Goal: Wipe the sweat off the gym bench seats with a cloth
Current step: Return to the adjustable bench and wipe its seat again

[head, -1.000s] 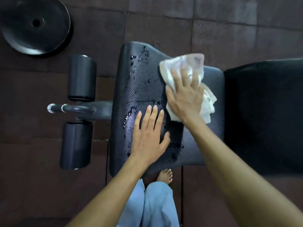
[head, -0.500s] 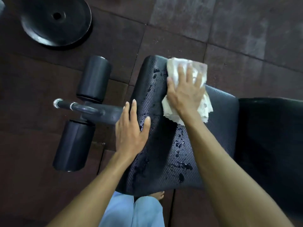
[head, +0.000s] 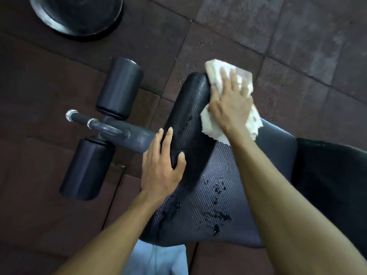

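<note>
Head view, roughly halfway I'd say: flat right hand (head: 228, 108) presses the cloth (head: 211, 127) on the seat (head: 228, 165) far corner, open left hand (head: 158, 171) braces its edge, near-end droplets (head: 217, 215) unwiped.

Seat (head: 228, 175) — black ribbed padding, lying slantwise on the floor mats, with dark wet drops across its near half. Cloth (head: 209, 124) — white, crumpled, spread on the seat's far corner, its edge spilling past the rim.
</note>
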